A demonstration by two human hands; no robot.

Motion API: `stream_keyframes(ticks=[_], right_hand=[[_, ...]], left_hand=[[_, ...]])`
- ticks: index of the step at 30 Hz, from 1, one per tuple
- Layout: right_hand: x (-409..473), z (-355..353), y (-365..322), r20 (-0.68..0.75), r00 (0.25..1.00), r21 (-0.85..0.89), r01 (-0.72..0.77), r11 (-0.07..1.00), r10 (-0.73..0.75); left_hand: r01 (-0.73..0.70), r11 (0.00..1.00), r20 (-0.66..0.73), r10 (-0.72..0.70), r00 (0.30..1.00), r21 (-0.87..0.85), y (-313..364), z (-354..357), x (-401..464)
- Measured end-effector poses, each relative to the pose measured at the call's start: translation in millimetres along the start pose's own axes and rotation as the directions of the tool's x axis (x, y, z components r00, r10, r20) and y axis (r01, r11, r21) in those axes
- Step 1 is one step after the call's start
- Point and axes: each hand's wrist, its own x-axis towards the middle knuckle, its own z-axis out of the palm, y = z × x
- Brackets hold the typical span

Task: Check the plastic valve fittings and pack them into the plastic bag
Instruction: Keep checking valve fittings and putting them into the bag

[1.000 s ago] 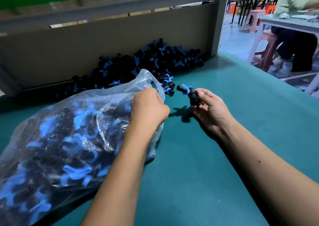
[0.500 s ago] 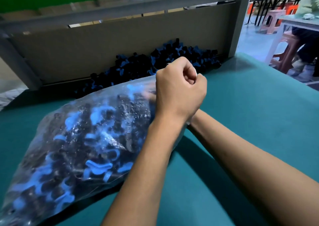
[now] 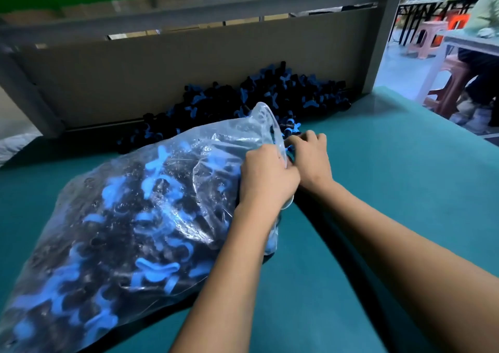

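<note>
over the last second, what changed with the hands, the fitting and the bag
The right hand carried the fitting it held to the mouth of the plastic bag; the fitting is no longer clearly visible. The left hand kept gripping the bag's mouth. The loose pile of fittings stayed put.

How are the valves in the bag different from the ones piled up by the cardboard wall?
The valves in the bag are wrapped in clear plastic and lie close to the person; the loose pile lies bare on the table, against the cardboard wall.
The left hand holds the plastic bag at its mouth; no hand holds the main pile.
Both lots are black with blue handles.
</note>
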Motion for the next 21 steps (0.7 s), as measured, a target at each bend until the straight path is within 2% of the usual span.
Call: stream_keyframes(ticks=[1,3,5,7,10,12,14,15,16,18,19,21], right_hand=[[0.5,-1.3,0.9,0.028,0.999,-0.089,-0.023,0.996,0.025],[2.6,-0.5,6.6,0.108,0.993,-0.126,-0.038,0.991,0.051],[4.1,-1.1,8.3,0.150,0.988,-0.060,-0.028,0.998,0.037],[0.8,-4.9,11.8,0.090,0.996,0.035,-0.011,0.999,0.007],[-13.5,-18.3,21.0,0.007,0.999,0.134,-0.051,0.990,0.051],[-25.8,-26.3,28.7,-0.046,0.996,0.143,-0.068,0.987,0.075],[-36.6,-34.7,38.6,-0.103,0.988,0.258,-0.088,0.962,0.117],[-41.6,-39.3,43.7,-0.092,0.983,0.405,-0.106,0.908,0.156],[-47.1,-45.2,46.1,-0.038,0.981,0.595,-0.131,0.793,0.190],[-55.7,-55.1,50.8,0.126,0.975,0.873,-0.197,0.445,0.183],[-57.7,-59.2,53.3,0.200,0.968,0.923,-0.238,0.302,0.153],[-58.8,-64.3,55.5,0.293,0.952,0.945,-0.302,0.128,0.084]], left_hand=[[0.002,0.995,0.047,-0.006,0.999,0.100,-3.1,-0.3,-1.0],[-0.004,0.982,0.090,-0.013,0.996,0.190,-5.4,-0.5,-3.4],[0.002,0.982,0.095,-0.020,0.995,0.190,-5.9,-1.1,-3.4],[0.016,0.984,0.090,-0.033,0.995,0.177,-6.5,-1.2,-2.0],[0.022,0.990,0.073,-0.032,0.997,0.137,-7.5,-0.3,-0.5],[0.018,0.997,0.055,-0.022,0.998,0.077,-8.2,1.5,0.3],[0.001,1.000,0.033,-0.001,0.999,-0.015,-8.8,4.0,1.3],[-0.019,0.998,0.021,0.020,1.000,-0.056,-9.2,4.7,2.0],[-0.044,0.995,0.013,0.046,0.999,-0.084,-9.6,5.2,2.9],[-0.083,0.988,0.026,0.087,0.996,-0.127,-8.9,5.7,3.7],[-0.081,0.984,0.044,0.089,0.995,-0.157,-7.6,6.4,3.7],[-0.041,0.972,0.088,0.063,0.994,-0.232,-6.4,7.9,3.6]])
